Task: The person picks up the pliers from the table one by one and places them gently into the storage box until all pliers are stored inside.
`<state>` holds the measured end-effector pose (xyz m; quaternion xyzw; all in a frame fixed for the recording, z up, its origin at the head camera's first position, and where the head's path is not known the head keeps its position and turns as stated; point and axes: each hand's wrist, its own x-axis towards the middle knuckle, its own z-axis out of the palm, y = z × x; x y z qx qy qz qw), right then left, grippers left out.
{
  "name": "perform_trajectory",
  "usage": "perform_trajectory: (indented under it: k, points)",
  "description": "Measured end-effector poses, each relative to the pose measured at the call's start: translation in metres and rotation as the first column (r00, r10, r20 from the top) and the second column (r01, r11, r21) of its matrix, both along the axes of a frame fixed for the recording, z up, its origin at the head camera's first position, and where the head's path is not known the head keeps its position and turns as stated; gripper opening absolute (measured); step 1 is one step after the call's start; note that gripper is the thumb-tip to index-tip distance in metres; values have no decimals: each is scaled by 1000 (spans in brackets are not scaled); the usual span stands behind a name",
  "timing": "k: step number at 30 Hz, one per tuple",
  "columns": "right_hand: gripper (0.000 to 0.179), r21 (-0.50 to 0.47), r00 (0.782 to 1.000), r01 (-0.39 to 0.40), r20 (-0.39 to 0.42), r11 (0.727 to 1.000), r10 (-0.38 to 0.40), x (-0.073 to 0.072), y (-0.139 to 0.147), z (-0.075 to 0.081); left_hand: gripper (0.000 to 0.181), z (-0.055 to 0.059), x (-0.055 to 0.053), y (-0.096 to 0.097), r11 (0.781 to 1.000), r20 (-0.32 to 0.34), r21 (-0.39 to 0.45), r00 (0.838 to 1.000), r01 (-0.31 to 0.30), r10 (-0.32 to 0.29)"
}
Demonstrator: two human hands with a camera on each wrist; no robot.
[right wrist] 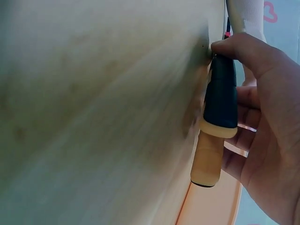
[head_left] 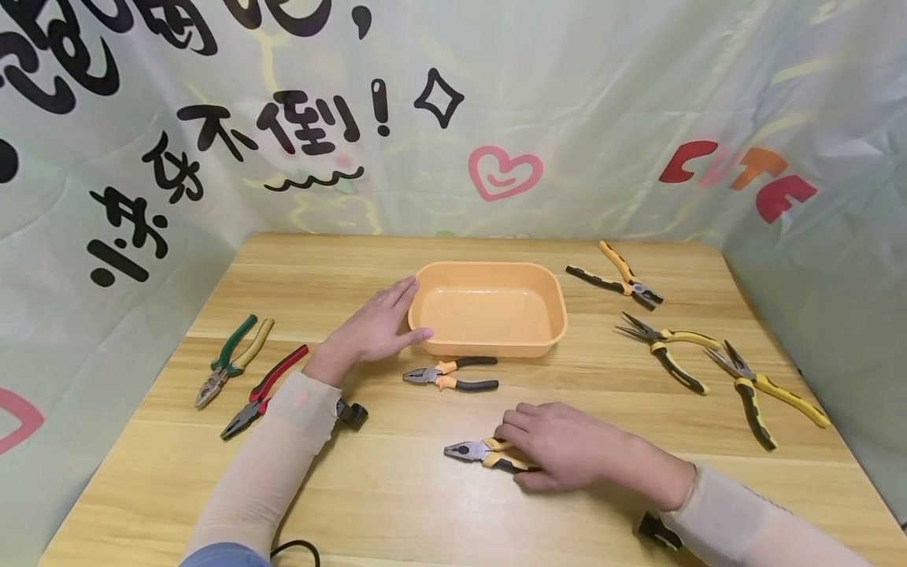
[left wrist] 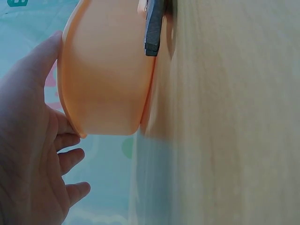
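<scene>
Clamps fingers (head_left: 516,430) of right hand (head_left: 567,447) on yellow-and-black pliers (head_left: 490,454) at surface (head_left: 397,488), in front of orange basin (head_left: 489,349). Touches basin's left end using left hand (head_left: 372,328) with thumb and fingers apart.

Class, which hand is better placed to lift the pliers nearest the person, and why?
Probably the right hand: it grips those pliers by the handles, while the left hand touches the orange tray farther back.
</scene>
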<state>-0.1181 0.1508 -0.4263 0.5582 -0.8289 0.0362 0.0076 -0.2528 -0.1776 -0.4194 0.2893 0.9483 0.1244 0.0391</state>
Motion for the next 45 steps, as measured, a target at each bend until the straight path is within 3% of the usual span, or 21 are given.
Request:
perform_trajectory:
  k: [21,45]
  points:
    - [50,-91,998,30,-51,995,-35,-13,2,8,99,-2,0,0,1000,-9,9,1000,2,-2]
    - [54,-181,980,39,-187,983,-74,-47,12,44,99,-3,0,0,1000,-16,8,1000,3,-3]
